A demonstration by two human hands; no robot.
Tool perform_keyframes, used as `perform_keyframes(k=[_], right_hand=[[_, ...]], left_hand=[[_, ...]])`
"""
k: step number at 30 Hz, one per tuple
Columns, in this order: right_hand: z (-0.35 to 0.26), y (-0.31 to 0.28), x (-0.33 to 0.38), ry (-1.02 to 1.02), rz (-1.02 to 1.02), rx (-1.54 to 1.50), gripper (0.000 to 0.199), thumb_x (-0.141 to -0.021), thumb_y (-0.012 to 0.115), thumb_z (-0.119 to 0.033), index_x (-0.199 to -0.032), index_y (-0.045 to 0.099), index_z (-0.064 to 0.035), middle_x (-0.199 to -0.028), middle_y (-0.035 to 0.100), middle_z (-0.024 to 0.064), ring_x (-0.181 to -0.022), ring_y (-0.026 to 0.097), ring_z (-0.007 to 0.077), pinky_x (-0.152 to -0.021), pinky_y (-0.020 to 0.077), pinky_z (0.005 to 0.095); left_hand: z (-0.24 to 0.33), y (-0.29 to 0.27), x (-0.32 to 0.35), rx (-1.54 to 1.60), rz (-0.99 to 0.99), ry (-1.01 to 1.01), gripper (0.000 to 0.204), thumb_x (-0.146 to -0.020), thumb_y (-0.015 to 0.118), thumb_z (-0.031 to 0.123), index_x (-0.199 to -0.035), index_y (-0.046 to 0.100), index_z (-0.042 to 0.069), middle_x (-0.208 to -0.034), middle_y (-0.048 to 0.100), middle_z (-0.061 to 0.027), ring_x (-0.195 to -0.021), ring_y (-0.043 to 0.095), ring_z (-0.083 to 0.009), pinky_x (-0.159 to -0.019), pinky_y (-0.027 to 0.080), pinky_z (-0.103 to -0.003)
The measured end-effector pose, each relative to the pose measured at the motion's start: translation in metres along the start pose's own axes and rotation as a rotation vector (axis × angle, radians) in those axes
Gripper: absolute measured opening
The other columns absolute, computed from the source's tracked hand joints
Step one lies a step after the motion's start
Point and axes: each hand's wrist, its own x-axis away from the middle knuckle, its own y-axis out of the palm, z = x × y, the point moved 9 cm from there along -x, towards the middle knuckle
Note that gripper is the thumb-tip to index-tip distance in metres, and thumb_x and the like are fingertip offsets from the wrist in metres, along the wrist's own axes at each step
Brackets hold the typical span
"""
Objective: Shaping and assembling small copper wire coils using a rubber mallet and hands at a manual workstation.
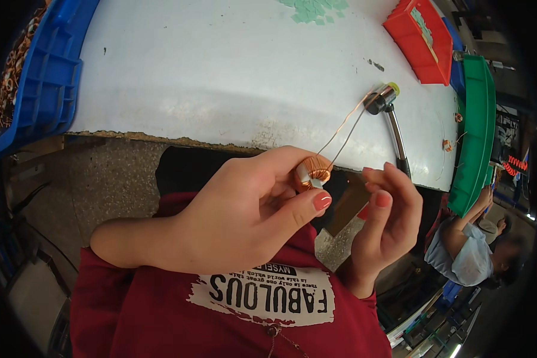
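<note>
From the head view, my left hand (244, 209) pinches a small copper-wound ring coil with a white tape patch (312, 173) just off the near edge of the white worn table (221, 77); its thin wire leads (340, 134) look bendable, so the wound body seems the safest hold. My right hand's fingers (383, 200) curl half-open, empty. A blue plastic crate (48, 77) sits at the left edge.

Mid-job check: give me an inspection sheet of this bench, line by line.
Surface: white worktable, front edge chipped.
Job's things: copper wire coil pinched in the left hand, two wire leads sticking up; small hammer lying on the table.
Clutter: pale green chips, red bin, blue crate, green tray.
Grippers: right hand beside the coil, fingers curled, holding nothing visible.
Cables: nothing seen.
Surroundings: another person seated at lower right.
</note>
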Motion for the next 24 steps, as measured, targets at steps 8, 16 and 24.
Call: perform_keyframes(k=[8,16,24], right_hand=[[0.019,0.015,0.003,-0.05,-0.264,0.314,0.015,-0.085,0.055,0.001,-0.099,0.062,0.0014,-0.083,0.063,0.0117,-0.075,0.059,0.0183,-0.067,0.044,0.0245],[0.008,0.02,-0.004,-0.146,-0.316,0.296,0.022,-0.076,0.059,0.006,-0.097,0.063,-0.0004,-0.082,0.064,0.0072,-0.069,0.052,0.0202,-0.064,0.0441,0.028],[0.009,0.036,-0.013,-0.162,-0.381,0.354,0.016,-0.078,0.056,0.005,-0.092,0.062,0.0004,-0.076,0.057,0.0084,-0.065,0.049,0.019,-0.06,0.0404,0.0276]], left_hand=[[0.012,-0.009,-0.001,-0.204,-0.051,0.128,0.023,-0.092,0.05,0.002,-0.113,0.053,-0.007,-0.074,0.059,-0.0064,-0.055,0.045,-0.008,-0.05,0.035,-0.016],[0.049,-0.034,0.011,-0.314,0.103,0.212,0.022,-0.092,0.05,0.005,-0.111,0.054,-0.006,-0.072,0.058,-0.0056,-0.056,0.047,-0.0094,-0.051,0.037,-0.017],[0.21,-0.116,0.058,-0.92,0.71,0.563,0.022,-0.094,0.048,0.008,-0.111,0.057,-0.001,-0.074,0.059,-0.0035,-0.05,0.039,-0.0047,-0.045,0.03,-0.017]])
